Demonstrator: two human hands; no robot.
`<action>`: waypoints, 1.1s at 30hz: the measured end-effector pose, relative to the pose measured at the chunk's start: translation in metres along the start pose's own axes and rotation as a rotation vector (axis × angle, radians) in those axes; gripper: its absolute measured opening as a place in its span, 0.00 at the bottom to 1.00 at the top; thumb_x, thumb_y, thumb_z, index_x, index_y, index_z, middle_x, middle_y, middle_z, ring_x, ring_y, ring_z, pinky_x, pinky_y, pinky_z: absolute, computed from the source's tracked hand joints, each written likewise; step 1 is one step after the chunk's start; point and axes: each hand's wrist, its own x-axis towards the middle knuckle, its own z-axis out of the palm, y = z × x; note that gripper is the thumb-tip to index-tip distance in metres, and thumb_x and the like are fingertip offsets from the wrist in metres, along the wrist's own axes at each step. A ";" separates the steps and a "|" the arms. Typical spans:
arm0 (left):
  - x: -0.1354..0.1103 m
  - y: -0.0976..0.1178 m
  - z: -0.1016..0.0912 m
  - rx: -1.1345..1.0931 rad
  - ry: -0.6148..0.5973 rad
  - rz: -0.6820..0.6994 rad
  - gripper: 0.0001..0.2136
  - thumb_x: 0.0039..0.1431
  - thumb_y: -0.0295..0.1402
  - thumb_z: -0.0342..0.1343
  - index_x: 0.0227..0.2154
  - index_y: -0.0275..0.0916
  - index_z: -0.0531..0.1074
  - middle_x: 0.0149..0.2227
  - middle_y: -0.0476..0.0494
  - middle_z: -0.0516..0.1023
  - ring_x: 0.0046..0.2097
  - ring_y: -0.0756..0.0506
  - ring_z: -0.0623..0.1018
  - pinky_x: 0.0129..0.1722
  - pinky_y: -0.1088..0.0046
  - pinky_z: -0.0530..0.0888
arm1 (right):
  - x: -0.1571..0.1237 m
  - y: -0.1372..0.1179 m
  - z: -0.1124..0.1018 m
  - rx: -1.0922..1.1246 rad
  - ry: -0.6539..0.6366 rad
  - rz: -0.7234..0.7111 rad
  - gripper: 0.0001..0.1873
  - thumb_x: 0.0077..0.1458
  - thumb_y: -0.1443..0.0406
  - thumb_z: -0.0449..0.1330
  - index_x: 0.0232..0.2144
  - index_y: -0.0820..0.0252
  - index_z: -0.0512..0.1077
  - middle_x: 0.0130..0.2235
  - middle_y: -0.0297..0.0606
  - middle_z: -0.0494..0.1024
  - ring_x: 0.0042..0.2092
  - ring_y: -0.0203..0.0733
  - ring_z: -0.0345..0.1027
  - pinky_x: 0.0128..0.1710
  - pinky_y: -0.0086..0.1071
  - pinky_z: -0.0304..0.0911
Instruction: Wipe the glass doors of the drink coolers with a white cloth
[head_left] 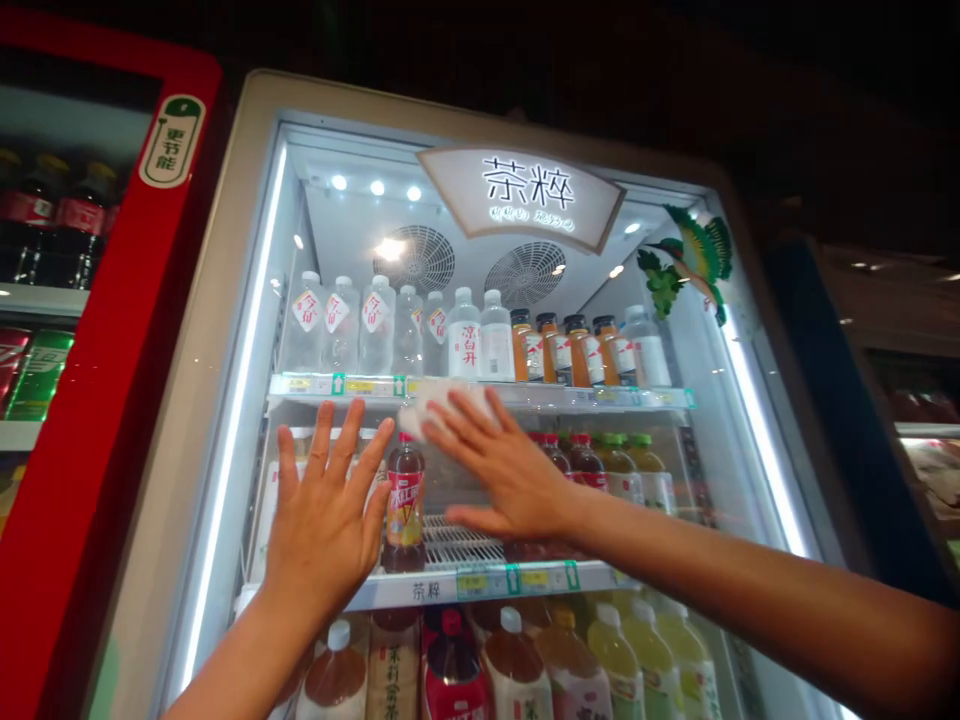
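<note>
My right hand (pixel 510 470) lies flat with its fingers spread, holding a white cloth or tissue (pixel 421 402) against the glass front of a lit drinks fridge (pixel 247 170). Part of the cloth is hidden behind the fingers, and it looks blurred. To the left, my left hand (pixel 326 515) is open, palm towards the glass, with nothing in it. Whether its palm touches the pane I cannot tell. Behind the glass, between the two hands, stands a bottle of red-labelled iced tea (pixel 406 500).
Clear bottles (pixel 376 325) and amber bottles (pixel 581 350) line the upper shelf; large tea bottles (pixel 517 665) fill the lowest visible one. A fan-shaped lit sign (pixel 525 200) and a bird decoration (pixel 697 260) are at the top. A red fridge (pixel 150 330) stands at left.
</note>
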 end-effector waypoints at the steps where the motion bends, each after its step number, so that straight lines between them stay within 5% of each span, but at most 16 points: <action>1: 0.003 0.005 0.002 0.004 -0.002 0.000 0.31 0.69 0.36 0.48 0.72 0.49 0.47 0.75 0.46 0.44 0.76 0.39 0.41 0.73 0.46 0.35 | -0.006 0.002 0.000 0.017 -0.033 -0.101 0.50 0.63 0.36 0.44 0.74 0.53 0.32 0.75 0.35 0.44 0.76 0.52 0.32 0.74 0.58 0.31; 3: 0.009 0.017 0.005 0.015 -0.005 0.001 0.31 0.69 0.36 0.49 0.72 0.48 0.47 0.75 0.44 0.44 0.76 0.38 0.41 0.73 0.45 0.36 | -0.018 0.014 -0.001 0.018 -0.021 -0.108 0.48 0.64 0.37 0.45 0.73 0.51 0.31 0.75 0.34 0.46 0.75 0.51 0.35 0.74 0.57 0.32; 7: 0.024 0.046 0.014 0.024 -0.010 -0.001 0.32 0.67 0.35 0.50 0.72 0.48 0.47 0.75 0.44 0.46 0.76 0.37 0.43 0.73 0.42 0.38 | -0.036 0.049 -0.002 -0.037 0.173 0.302 0.42 0.69 0.44 0.42 0.73 0.49 0.27 0.76 0.37 0.39 0.75 0.59 0.33 0.71 0.67 0.35; 12: 0.050 0.083 0.029 0.007 0.003 0.035 0.33 0.68 0.37 0.50 0.72 0.49 0.45 0.75 0.45 0.45 0.76 0.36 0.43 0.73 0.43 0.37 | -0.072 0.062 -0.005 0.010 0.039 -0.006 0.51 0.63 0.37 0.46 0.73 0.51 0.28 0.75 0.33 0.45 0.75 0.54 0.36 0.74 0.57 0.36; 17: 0.077 0.124 0.049 -0.009 0.032 0.060 0.33 0.68 0.37 0.49 0.72 0.51 0.44 0.75 0.46 0.45 0.76 0.37 0.43 0.73 0.43 0.37 | -0.111 0.097 -0.012 -0.073 0.153 0.332 0.46 0.67 0.43 0.43 0.72 0.51 0.24 0.76 0.39 0.37 0.76 0.57 0.32 0.72 0.65 0.38; 22: 0.100 0.165 0.069 -0.045 0.047 0.091 0.30 0.69 0.39 0.48 0.71 0.48 0.50 0.75 0.44 0.46 0.76 0.38 0.42 0.73 0.44 0.36 | -0.153 0.123 -0.018 -0.041 0.025 0.052 0.51 0.64 0.37 0.44 0.73 0.58 0.29 0.76 0.42 0.41 0.76 0.53 0.28 0.74 0.58 0.36; 28: 0.117 0.201 0.087 -0.057 0.068 0.120 0.30 0.69 0.38 0.49 0.71 0.48 0.49 0.75 0.44 0.48 0.76 0.38 0.42 0.73 0.43 0.37 | -0.199 0.166 -0.026 -0.074 0.127 0.445 0.45 0.68 0.43 0.41 0.73 0.56 0.26 0.76 0.43 0.34 0.76 0.53 0.25 0.73 0.59 0.37; 33: 0.128 0.220 0.098 -0.038 0.083 0.142 0.28 0.69 0.39 0.48 0.70 0.47 0.52 0.75 0.43 0.48 0.76 0.38 0.43 0.73 0.45 0.38 | -0.220 0.165 -0.027 -0.036 0.003 0.000 0.52 0.63 0.36 0.42 0.74 0.59 0.30 0.76 0.41 0.40 0.76 0.51 0.29 0.74 0.55 0.36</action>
